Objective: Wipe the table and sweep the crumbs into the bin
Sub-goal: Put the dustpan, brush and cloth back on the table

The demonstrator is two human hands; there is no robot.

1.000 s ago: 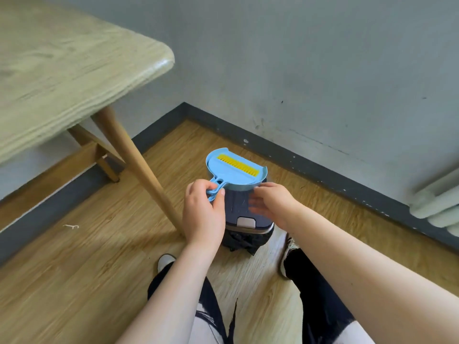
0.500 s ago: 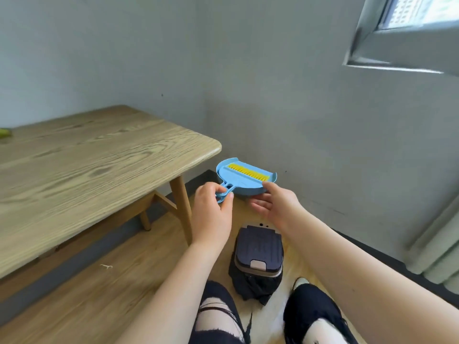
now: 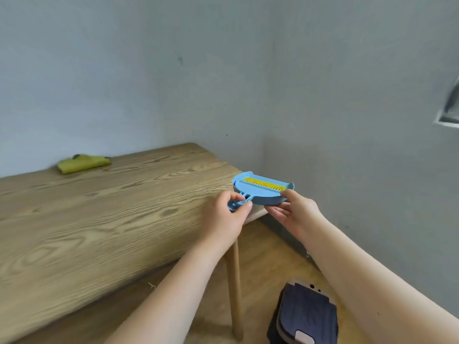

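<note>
We see two hands, a little apart, both on one blue dustpan [image 3: 260, 193]. The left hand [image 3: 227, 217] pinches its looped handle between thumb and curled fingers; the right hand [image 3: 291, 213] holds the pan's near right edge, thumb on top and fingers beneath. The pan is held level over the table's [image 3: 99, 219] right corner, with one yellow comb strip along its far side. One yellow cloth [image 3: 83, 163] lies crumpled at the table's far edge by the wall. One dark bin [image 3: 306, 316], lid shut, stands on the wooden floor beside the one table leg [image 3: 234, 291] in view.
</note>
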